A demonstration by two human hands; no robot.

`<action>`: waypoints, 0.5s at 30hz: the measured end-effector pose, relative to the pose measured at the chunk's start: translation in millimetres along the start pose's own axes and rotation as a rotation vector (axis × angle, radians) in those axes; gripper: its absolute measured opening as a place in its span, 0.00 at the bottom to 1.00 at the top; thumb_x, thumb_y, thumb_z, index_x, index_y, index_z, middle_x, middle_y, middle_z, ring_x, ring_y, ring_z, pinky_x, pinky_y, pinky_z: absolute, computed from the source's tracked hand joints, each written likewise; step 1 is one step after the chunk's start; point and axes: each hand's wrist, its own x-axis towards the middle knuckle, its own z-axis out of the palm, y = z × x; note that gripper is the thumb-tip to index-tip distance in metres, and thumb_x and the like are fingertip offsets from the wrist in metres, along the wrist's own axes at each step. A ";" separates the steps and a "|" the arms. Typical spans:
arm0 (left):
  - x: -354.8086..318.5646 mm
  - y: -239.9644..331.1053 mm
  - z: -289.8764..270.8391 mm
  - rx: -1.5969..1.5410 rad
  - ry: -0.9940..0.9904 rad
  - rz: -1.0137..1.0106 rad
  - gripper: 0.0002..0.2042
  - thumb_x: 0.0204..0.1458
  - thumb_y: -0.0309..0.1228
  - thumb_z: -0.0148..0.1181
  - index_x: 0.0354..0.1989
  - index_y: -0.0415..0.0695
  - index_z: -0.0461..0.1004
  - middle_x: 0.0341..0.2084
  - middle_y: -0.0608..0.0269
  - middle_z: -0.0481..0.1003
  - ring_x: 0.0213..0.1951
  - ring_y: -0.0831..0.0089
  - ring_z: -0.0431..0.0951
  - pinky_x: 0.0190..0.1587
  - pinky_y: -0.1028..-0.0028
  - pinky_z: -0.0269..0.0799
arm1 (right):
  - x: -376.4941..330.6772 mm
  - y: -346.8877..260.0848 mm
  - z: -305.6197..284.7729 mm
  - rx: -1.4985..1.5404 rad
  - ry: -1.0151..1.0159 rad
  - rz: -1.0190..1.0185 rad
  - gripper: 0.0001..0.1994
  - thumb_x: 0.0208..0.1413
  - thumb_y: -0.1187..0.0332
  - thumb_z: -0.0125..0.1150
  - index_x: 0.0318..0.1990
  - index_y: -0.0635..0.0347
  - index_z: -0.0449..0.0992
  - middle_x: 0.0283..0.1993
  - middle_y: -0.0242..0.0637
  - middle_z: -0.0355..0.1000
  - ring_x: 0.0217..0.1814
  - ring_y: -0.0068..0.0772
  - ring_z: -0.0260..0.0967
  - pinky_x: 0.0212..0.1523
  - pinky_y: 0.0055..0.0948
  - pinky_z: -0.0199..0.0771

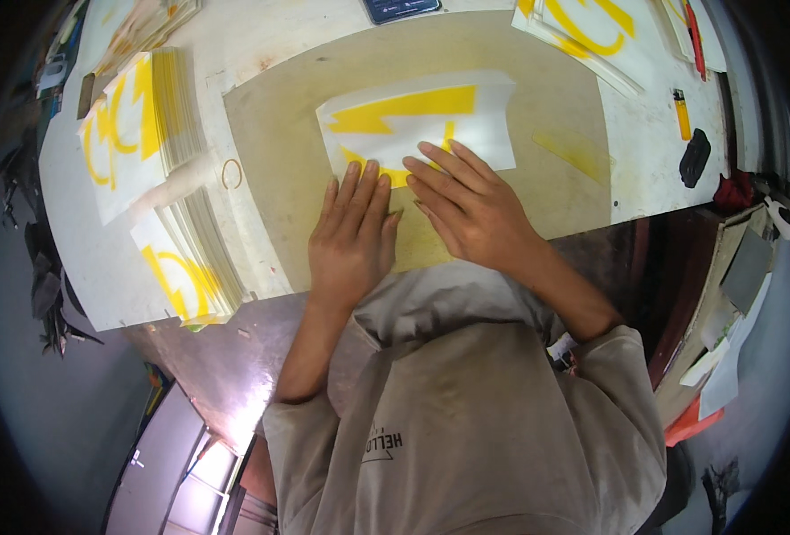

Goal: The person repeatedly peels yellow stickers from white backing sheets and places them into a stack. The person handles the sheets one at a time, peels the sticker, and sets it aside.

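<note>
A white sheet (pixel 493 134) with bold yellow shapes lies on a grey-beige board (pixel 270 116) in front of me. Its far edge looks slightly raised or doubled. My left hand (pixel 352 236) rests with fingers stretched out, the tips on the sheet's near edge at its left. Further right, my right hand (pixel 484 209) lies flat with fingers extended over the near right part of the sheet, covering some of the yellow print. Neither hand grips anything. A faint yellow strip-shaped mark (pixel 568 156) shows on the board to the right.
Two stacks of yellow-printed sheets (pixel 123 134) (pixel 194 267) stand at the left, near a rubber band (pixel 232 174). More printed sheets (pixel 582 36) lie far right. A phone (pixel 402 9) sits at the far edge; a yellow lighter (pixel 682 116) and black object (pixel 695 159) lie right.
</note>
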 end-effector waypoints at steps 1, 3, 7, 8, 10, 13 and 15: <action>-0.1 0.2 1.3 -0.017 -0.006 0.000 0.20 0.57 0.26 0.61 0.59 0.38 0.75 0.63 0.47 0.72 0.66 0.48 0.70 0.67 0.48 0.64 | -2.1 0.8 0.9 0.038 -0.015 0.016 0.17 0.55 0.67 0.68 0.51 0.65 0.79 0.64 0.40 0.71 0.71 0.45 0.64 0.69 0.54 0.64; -2.4 -1.7 1.0 -0.035 -0.006 -0.016 0.20 0.57 0.27 0.61 0.60 0.38 0.75 0.63 0.48 0.71 0.67 0.47 0.68 0.68 0.47 0.61 | -20.8 16.0 -17.6 -0.012 -0.001 0.086 0.17 0.55 0.68 0.68 0.51 0.64 0.79 0.63 0.40 0.73 0.70 0.45 0.65 0.71 0.55 0.61; 6.3 21.4 2.5 0.128 -0.002 -0.024 0.24 0.58 0.33 0.62 0.62 0.35 0.71 0.65 0.46 0.68 0.70 0.45 0.63 0.70 0.44 0.55 | -40.8 30.7 -33.6 -0.145 0.040 0.156 0.16 0.55 0.69 0.68 0.51 0.64 0.79 0.60 0.41 0.75 0.68 0.46 0.67 0.72 0.55 0.58; 10.5 31.2 5.6 0.086 -0.002 -0.029 0.25 0.59 0.35 0.62 0.62 0.34 0.70 0.66 0.45 0.68 0.70 0.45 0.62 0.71 0.44 0.53 | -42.0 27.6 -34.4 -0.166 0.045 0.157 0.16 0.55 0.69 0.68 0.51 0.64 0.79 0.60 0.41 0.75 0.68 0.46 0.68 0.73 0.56 0.57; 15.9 44.6 15.9 0.021 -0.004 -0.023 0.28 0.59 0.37 0.63 0.63 0.32 0.69 0.66 0.43 0.66 0.71 0.44 0.61 0.71 0.44 0.53 | -37.8 21.7 -39.6 -0.215 0.021 0.165 0.17 0.55 0.69 0.68 0.51 0.63 0.79 0.60 0.41 0.75 0.66 0.46 0.68 0.72 0.57 0.57; 15.0 48.1 27.0 -0.016 -0.016 -0.002 0.29 0.58 0.39 0.63 0.63 0.30 0.68 0.66 0.41 0.65 0.70 0.44 0.62 0.71 0.45 0.54 | -16.3 18.9 -45.5 -0.188 0.045 0.134 0.16 0.54 0.69 0.69 0.50 0.62 0.80 0.58 0.41 0.76 0.64 0.46 0.69 0.72 0.59 0.56; 14.8 46.2 26.9 -0.030 -0.002 0.000 0.29 0.58 0.38 0.64 0.62 0.30 0.68 0.66 0.41 0.65 0.70 0.45 0.62 0.71 0.47 0.56 | 10.7 15.0 -50.3 -0.147 0.108 0.105 0.15 0.54 0.69 0.69 0.48 0.60 0.81 0.54 0.40 0.77 0.62 0.46 0.71 0.72 0.58 0.56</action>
